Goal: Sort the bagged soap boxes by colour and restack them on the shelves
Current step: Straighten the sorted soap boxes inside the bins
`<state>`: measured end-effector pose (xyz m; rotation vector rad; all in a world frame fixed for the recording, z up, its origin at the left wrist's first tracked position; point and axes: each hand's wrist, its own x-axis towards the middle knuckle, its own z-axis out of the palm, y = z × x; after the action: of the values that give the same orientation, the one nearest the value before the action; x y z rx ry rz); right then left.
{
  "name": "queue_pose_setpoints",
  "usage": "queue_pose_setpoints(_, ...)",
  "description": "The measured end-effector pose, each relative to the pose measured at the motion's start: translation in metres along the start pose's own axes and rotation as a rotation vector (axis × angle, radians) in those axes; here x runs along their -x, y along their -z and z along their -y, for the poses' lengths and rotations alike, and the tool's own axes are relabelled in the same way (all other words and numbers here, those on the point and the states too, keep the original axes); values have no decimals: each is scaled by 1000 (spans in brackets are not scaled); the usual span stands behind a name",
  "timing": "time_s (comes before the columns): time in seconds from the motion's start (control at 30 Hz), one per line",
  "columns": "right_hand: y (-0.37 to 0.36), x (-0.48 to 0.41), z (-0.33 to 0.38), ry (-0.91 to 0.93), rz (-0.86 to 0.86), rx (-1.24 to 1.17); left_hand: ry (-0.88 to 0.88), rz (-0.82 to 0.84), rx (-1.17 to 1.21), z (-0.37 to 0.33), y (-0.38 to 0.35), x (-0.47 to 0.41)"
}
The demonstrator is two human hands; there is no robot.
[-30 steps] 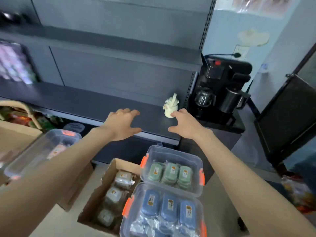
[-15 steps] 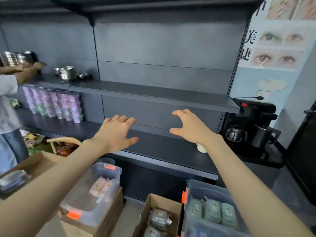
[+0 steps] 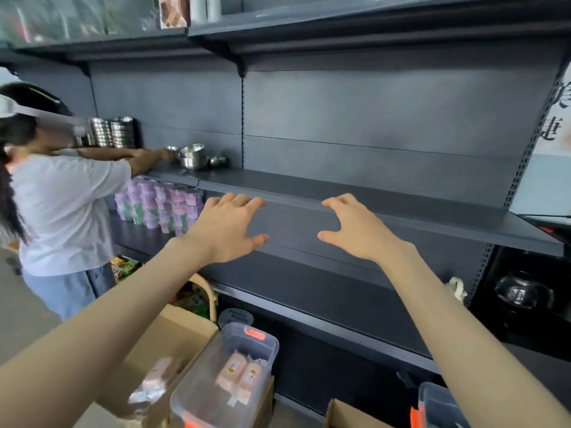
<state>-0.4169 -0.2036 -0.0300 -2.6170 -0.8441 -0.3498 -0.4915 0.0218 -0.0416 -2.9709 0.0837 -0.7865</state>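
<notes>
**Bagged soap boxes** (image 3: pixel 239 373): pink, two plainly seen, side by side inside the clear tub (image 3: pixel 262 341). Their long sides run from the tub's near end toward its far end.

**Left hand** (image 3: pixel 228 230): above and beyond the tub, fingers spread and relaxed, holding nothing.

**Right hand** (image 3: pixel 355 230): above and to the right of the tub, also spread and empty.

**Shelf** (image 3: pixel 401 208): above and behind the tub, with both hands level with its front edge.

**Cardboard box** (image 3: pixel 173 335): just left of the tub, touching it.

**Second tub** (image 3: pixel 438 406): right of the clear tub (contents out of view).

**Bearing for the pick-up**: the soap lies below both hands and nearer the body. The left hand is almost straight over it, so it is probably the closer hand.
</notes>
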Motion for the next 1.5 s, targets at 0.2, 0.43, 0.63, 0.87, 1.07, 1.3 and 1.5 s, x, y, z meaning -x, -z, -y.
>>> queue_pose_setpoints(0.2, -76, -94, 58, 57, 49, 2, 62, 60, -32, 112, -38, -5)
queue_pose_setpoints(0.43, -182, -187, 156, 136, 171, 28, 224, 140, -4, 263, -75, 21)
queue_pose_setpoints(0.63, -290, -245, 247, 137, 238, 5, 247, 238, 24, 395, -125, 53)
queue_pose_setpoints(0.87, -405, -280, 309, -15, 339, -29, 217, 355, 120, 507, -198, 74)
queue_pose_setpoints(1.07, -494, -298, 318, -153, 419, -68, 197, 546, 212, 562, -284, 81)
queue_pose_setpoints(1.3, -604, -311, 301, -329, 545, -131, 265, 704, 386, 596, -396, 94)
queue_pose_setpoints(1.5, -683, -289, 273, -654, 637, -291, 376, 1012, 595, 599, -492, 115)
